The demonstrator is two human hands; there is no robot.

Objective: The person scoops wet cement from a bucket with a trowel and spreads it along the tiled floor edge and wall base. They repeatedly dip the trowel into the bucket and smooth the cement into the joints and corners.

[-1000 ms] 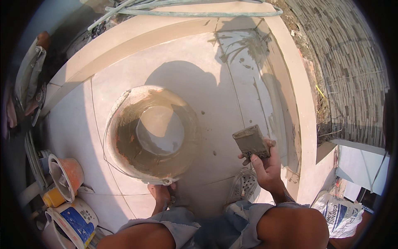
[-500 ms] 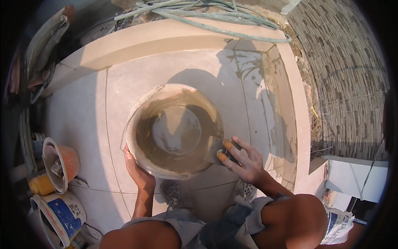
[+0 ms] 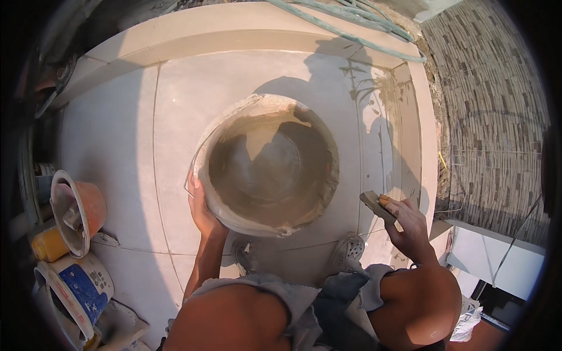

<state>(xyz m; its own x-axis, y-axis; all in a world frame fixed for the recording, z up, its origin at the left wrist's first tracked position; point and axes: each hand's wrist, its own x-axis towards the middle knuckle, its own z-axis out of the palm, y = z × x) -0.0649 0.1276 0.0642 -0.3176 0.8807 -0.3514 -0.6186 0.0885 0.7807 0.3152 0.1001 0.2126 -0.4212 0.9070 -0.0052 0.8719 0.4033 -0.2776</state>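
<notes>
A large round bucket (image 3: 269,225) stands on the pale tiled floor before me, its inner wall smeared with grey-brown residue and a wire handle at its left side. Against the outer left wall, my left hand (image 3: 206,216) grips it just below the rim. To the right of the bucket and apart from it, my right hand (image 3: 407,225) holds a flat, mud-grey rectangular piece (image 3: 376,205); its exact kind is unclear. Orange coverings wrap some of the right fingertips. Sunlight and shadow fall across the bucket's inside, and how much it contains is hard to judge.
At the left lie an orange bucket (image 3: 93,210), a yellow container (image 3: 50,244) and a white-and-blue pail (image 3: 96,278). A low tiled kerb (image 3: 222,35) borders the floor, with a green hose (image 3: 345,38) over its far corner. A striped stone-clad wall (image 3: 492,117) rises at right.
My right hand has pulled the flat piece away from the bucket's right rim, out to the right. My left hand still holds the bucket's left side. The whole view has shifted slightly.
</notes>
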